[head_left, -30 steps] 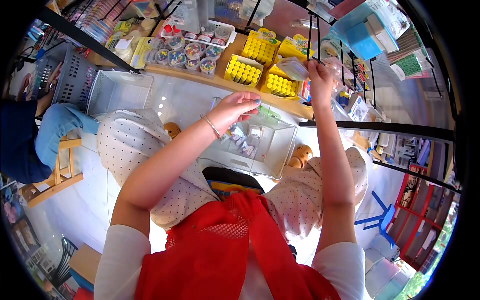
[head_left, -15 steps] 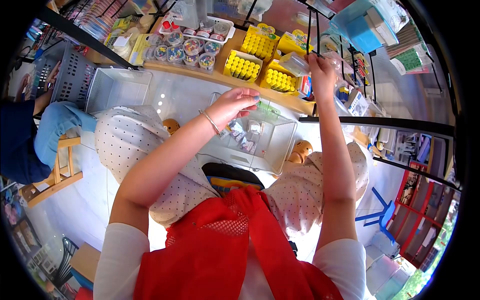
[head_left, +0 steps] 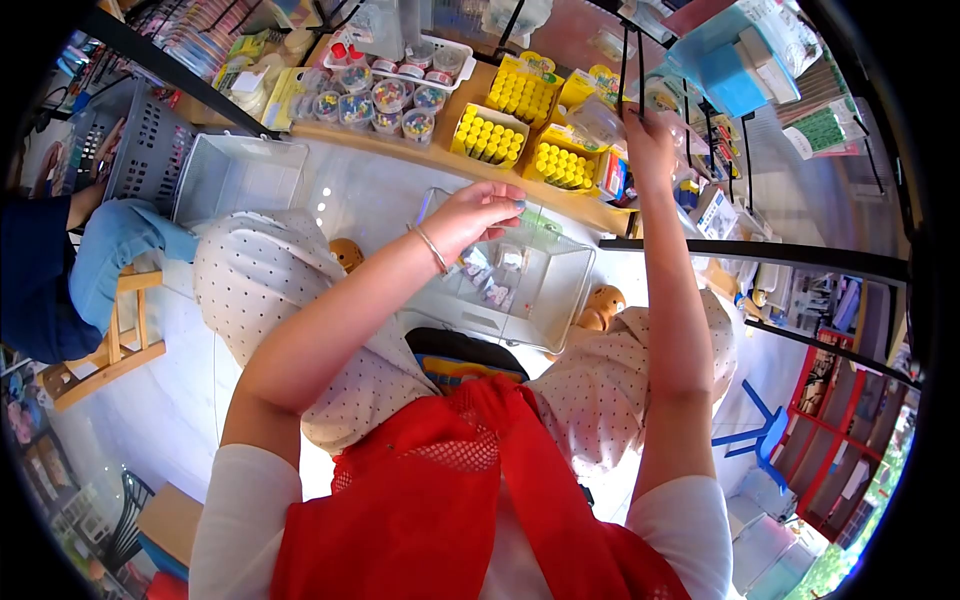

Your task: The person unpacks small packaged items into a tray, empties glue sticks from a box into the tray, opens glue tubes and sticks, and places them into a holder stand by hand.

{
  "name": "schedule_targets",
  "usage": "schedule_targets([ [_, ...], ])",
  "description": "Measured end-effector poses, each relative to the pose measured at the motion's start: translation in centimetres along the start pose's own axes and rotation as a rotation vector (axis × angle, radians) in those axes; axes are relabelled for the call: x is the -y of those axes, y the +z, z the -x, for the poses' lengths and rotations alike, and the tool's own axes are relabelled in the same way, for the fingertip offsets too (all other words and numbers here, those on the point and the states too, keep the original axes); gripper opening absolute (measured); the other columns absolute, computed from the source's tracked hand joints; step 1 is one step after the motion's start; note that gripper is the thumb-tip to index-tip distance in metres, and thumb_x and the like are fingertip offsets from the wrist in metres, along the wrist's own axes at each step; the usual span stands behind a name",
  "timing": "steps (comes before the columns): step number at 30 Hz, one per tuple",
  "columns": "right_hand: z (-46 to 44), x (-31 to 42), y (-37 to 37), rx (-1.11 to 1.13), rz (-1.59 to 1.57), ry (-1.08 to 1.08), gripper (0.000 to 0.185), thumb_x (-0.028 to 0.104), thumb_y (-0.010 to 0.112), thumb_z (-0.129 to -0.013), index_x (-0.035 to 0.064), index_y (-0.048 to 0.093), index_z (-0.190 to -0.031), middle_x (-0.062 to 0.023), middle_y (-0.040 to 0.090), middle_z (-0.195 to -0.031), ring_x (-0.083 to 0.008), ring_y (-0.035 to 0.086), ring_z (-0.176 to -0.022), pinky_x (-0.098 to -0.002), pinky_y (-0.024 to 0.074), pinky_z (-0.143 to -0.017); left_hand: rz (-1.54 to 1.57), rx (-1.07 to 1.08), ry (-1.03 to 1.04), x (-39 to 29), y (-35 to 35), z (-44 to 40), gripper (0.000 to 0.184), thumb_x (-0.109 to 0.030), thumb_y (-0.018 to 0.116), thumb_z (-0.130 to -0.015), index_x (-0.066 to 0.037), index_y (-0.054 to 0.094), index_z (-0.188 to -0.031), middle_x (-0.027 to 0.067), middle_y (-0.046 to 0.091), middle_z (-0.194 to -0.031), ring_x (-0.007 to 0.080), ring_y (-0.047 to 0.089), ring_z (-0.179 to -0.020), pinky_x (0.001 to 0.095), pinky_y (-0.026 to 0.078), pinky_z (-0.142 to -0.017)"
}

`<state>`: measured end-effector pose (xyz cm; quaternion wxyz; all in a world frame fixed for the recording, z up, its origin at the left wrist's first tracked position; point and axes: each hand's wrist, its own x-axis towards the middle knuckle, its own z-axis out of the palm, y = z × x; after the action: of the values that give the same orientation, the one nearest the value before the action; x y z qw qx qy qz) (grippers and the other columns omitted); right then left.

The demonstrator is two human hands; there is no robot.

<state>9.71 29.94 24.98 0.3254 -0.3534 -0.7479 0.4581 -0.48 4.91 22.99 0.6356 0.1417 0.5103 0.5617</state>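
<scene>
My right hand (head_left: 652, 145) is raised at the hanging rack, its fingers closed at the end of a black metal hook (head_left: 622, 72). Clear plastic packaging (head_left: 598, 122) shows beside those fingers, and what they grip is partly hidden. Lower and to the left, my left hand (head_left: 482, 212) hovers over a wire basket (head_left: 572, 285), thumb and fingers curled together. Whatever it may hold cannot be made out. Small clear packets (head_left: 497, 290) lie in that basket.
Yellow glue-stick-like tubes (head_left: 487, 138) stand in boxes along the wooden shelf (head_left: 440, 152), beside tubs of coloured pins (head_left: 388, 95). Another wire basket (head_left: 240, 175) is on the left. A person in jeans (head_left: 130, 250) sits on a wooden stool (head_left: 120, 345). A black rail (head_left: 760, 253) crosses at right.
My right hand has shifted slightly right and down against the rack, with its fingers still at the hook. My left hand stays over the basket almost unmoved.
</scene>
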Motion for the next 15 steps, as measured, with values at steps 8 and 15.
schedule_targets([
  [8,-8.3,-4.5,0.2,-0.002,0.109,-0.020,0.025,0.023,0.056,-0.086,-0.0003,0.063,-0.091,-0.0023,0.060,-0.069,-0.0075,0.049,-0.062,-0.0238,0.0403,-0.058,-0.005,0.023,0.009,-0.3,0.5,0.1,0.027,-0.025,0.059,-0.083,-0.013,0.053,-0.107,-0.0046,0.057,-0.098,0.0071,0.053,-0.092,0.0240,0.039,-0.077],
  [15,-12.1,-3.0,1.0,-0.121,0.482,-0.187,0.041,0.039,0.051,-0.084,0.0005,0.063,-0.091,-0.0129,0.064,-0.075,-0.0223,0.061,-0.072,-0.0320,0.0448,-0.065,0.053,0.066,0.036,0.1,0.4,-0.1,0.027,-0.019,0.060,-0.082,-0.009,0.053,-0.105,-0.0015,0.056,-0.095,0.0074,0.054,-0.087,0.0195,0.041,-0.070],
])
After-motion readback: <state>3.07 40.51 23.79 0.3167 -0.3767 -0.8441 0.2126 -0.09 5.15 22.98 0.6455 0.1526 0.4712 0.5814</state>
